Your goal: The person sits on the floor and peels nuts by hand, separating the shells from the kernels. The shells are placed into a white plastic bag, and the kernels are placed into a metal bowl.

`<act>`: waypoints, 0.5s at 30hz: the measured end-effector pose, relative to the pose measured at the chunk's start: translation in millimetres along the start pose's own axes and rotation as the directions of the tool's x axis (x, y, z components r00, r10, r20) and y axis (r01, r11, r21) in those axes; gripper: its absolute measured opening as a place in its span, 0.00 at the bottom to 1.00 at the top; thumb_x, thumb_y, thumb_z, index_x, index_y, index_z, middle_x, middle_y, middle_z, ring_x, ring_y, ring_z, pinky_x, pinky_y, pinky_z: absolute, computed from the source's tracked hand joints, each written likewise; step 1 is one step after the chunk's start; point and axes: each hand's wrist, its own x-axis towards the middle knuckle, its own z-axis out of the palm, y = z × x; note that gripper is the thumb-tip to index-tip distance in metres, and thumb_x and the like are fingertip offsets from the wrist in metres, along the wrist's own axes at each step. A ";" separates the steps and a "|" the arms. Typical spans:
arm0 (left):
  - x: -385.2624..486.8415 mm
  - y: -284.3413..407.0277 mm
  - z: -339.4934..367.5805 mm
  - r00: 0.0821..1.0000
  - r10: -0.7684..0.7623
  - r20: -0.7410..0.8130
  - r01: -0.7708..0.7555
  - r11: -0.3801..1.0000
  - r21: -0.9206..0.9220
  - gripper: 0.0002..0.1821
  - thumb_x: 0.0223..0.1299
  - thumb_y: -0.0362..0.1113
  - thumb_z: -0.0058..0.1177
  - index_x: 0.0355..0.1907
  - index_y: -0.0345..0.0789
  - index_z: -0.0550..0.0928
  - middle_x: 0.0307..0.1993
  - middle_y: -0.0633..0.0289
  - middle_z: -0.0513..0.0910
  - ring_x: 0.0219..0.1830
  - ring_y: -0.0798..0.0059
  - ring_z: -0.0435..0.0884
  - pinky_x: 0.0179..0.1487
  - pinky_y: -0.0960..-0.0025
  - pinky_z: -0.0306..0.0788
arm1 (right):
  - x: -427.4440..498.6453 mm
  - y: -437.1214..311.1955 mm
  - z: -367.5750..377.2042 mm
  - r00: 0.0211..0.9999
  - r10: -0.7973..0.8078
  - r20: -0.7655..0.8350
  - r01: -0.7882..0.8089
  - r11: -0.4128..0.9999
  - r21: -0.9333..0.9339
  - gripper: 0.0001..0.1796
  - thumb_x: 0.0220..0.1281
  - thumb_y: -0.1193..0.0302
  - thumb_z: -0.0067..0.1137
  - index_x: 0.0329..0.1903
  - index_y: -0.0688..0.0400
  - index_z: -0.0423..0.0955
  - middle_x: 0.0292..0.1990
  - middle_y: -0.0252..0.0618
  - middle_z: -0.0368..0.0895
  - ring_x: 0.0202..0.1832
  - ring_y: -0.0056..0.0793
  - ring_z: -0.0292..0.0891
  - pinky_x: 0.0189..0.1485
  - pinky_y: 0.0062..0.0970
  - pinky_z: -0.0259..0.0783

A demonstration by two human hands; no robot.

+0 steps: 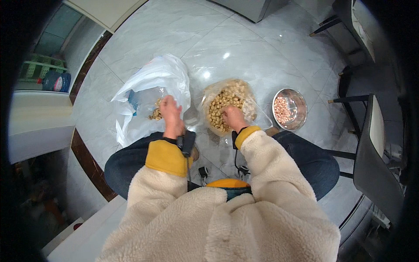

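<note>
My left hand (171, 114) hovers over a white plastic bag (167, 70) spread open on the floor. Its fingers are apart and I see nothing held in them. Broken peanut shells (156, 114) lie in that bag, partly behind the hand. My right hand (234, 117) reaches into a clear plastic bag (250, 93) filled with unshelled peanuts (226, 98). The fingers curl down onto the nuts, and whether they grip one is hidden. To the right stands a round stainless steel bowl (300, 114) with shelled pink peanuts (282, 109) on its left side.
Grey marble-look tiles (229, 42) make up the floor. Chairs (376, 131) with dark legs stand along the right. A dark stone threshold (88, 62) runs down the left, with a large blue water bottle (57, 81) beyond it. My bent knees flank the bags.
</note>
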 end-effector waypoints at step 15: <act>-89.3 -70.9 25.4 0.696 -0.586 0.416 0.486 0.810 0.327 0.10 0.66 0.40 0.49 0.37 0.36 0.78 0.29 0.68 0.79 0.29 0.83 0.76 0.31 0.78 0.70 | -18.5 15.1 8.3 0.959 0.284 0.002 -0.214 0.722 0.658 0.07 0.52 0.77 0.62 0.33 0.61 0.72 0.26 0.34 0.76 0.29 0.21 0.74 0.32 0.23 0.71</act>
